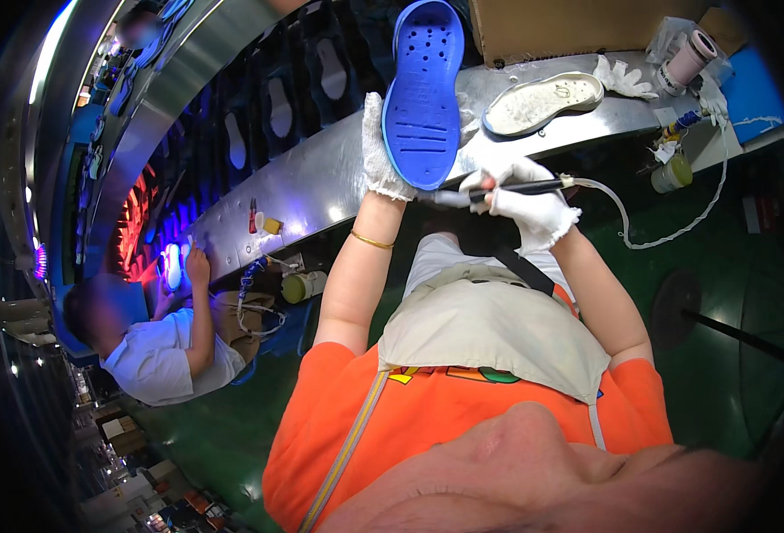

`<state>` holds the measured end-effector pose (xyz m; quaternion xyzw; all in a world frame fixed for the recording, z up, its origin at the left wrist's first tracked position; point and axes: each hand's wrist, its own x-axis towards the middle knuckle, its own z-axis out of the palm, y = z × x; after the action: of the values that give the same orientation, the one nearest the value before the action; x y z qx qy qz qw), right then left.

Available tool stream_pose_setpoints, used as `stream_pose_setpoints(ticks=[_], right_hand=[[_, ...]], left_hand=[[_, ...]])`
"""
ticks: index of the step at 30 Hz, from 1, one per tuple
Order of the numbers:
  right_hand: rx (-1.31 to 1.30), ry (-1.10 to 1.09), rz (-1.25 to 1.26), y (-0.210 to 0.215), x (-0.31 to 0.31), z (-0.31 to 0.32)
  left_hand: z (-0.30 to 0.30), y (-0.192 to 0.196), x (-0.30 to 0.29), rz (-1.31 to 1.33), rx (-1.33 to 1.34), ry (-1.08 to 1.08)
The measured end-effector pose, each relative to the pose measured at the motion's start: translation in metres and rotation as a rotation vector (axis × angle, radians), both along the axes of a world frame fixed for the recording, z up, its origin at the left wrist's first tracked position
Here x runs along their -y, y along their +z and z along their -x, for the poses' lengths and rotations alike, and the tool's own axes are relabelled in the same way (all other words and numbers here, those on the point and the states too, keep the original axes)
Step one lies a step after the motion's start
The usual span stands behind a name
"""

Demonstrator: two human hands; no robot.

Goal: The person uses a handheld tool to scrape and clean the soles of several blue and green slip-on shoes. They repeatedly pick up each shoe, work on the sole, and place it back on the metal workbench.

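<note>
My left hand, in a white knitted glove, is closed on the edge of a blue shoe sole. Holes dot one end of the sole, and slots cross its lower half. In my right hand, also gloved, is a black-handled brush fed by a thin hose. The brush's blurred tip lies at the sole's lower end; whether it touches cannot be made out. Beyond my right hand, a white shoe-shaped piece rests on the metal ledge.
Loose white gloves, a pink cylinder and a cardboard box are at the back right. A yellow-green container hangs by the ledge. On the left, a co-worker handles a lit sole beside the conveyor.
</note>
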<state>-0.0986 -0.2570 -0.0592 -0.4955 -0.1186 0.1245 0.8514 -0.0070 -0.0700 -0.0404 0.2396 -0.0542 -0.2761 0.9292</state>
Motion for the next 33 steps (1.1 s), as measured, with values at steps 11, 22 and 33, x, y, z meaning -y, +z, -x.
stream_pose_setpoints(ticks=[11, 22, 33], right_hand=[[0.485, -0.003, 0.541, 0.015, -0.003, -0.025], [0.397, 0.104, 0.765, 0.012, 0.017, -0.037], [0.213, 0.193, 1.009, 0.042, 0.036, -0.037]], left_hand=[[-0.014, 0.006, 0.007, -0.221, -0.073, -0.217], [-0.017, 0.01, 0.005, -0.491, -0.13, -0.369], [-0.011, 0.018, 0.005, -0.614, -0.11, -0.555]])
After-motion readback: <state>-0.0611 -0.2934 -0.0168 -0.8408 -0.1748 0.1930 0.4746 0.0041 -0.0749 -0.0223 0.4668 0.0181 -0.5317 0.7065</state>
